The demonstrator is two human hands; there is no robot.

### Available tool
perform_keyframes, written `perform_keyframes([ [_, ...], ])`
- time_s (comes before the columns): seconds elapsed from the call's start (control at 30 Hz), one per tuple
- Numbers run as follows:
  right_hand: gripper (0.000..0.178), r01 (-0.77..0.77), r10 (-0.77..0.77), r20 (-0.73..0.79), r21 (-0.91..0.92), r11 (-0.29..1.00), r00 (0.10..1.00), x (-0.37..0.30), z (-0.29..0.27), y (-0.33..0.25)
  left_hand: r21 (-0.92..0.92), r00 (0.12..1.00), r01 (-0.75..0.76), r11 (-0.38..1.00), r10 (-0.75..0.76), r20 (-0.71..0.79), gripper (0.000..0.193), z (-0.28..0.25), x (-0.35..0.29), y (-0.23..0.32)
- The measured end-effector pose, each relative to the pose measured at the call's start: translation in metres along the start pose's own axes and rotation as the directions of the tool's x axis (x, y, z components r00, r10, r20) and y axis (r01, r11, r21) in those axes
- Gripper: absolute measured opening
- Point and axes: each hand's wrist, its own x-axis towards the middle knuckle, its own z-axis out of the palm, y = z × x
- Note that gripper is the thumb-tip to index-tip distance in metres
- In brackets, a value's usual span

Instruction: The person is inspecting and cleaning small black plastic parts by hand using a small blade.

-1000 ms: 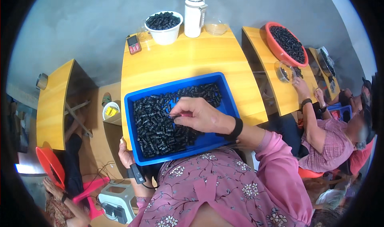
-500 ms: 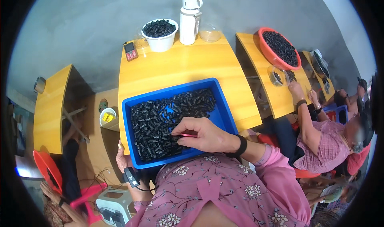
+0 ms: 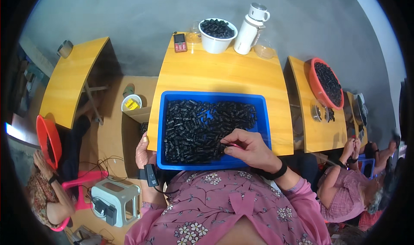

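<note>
White bowl (image 3: 217, 42) and thermos (image 3: 250, 29) sat top center. Right hand (image 3: 248, 148), fingers pinching black parts (image 3: 202, 126), had slid lower-right in the blue bin (image 3: 263, 115); left hand (image 3: 144, 150) gripped its edge.

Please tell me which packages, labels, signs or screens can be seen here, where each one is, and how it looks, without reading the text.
Small phone: far left edge of the yellow table, beside the white bowl; flat rectangle, red and dark, with a small screen and keypad.
Yellow label: inside a round white container left of the table, low down; small yellow patch.
</note>
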Motion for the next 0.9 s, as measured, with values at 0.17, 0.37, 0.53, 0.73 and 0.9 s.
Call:
perform_keyframes([
  [0.17,0.021,0.034,-0.013,-0.127,0.163,0.986,0.992,0.004,-0.005,0.010,0.010,0.999,-0.037,0.999,0.038,-0.034,0.036,0.002,0.002,-0.002],
  [0.37,0.014,-0.059,0.091,-0.138,0.223,0.973,0.986,0.024,-0.025,-0.012,0.074,0.999,-0.034,0.997,0.037,-0.036,0.037,-0.003,0.001,-0.001],
  [0.53,0.019,0.008,0.007,-0.056,0.263,0.965,0.998,0.041,-0.031,-0.012,0.050,0.998,-0.021,0.999,0.024,-0.057,0.031,-0.005,0.003,0.001],
  [0.73,0.018,-0.028,0.027,0.007,0.366,0.930,1.000,0.058,-0.029,-0.006,0.346,0.811,-0.344,0.873,0.462,-0.358,0.032,0.004,-0.015,0.033],
  [0.9,0.020,0.094,-0.094,-0.013,0.245,0.965,0.996,0.068,-0.026,0.011,0.343,0.822,-0.523,0.780,0.569,-0.040,0.033,0.092,-0.054,0.065],
])
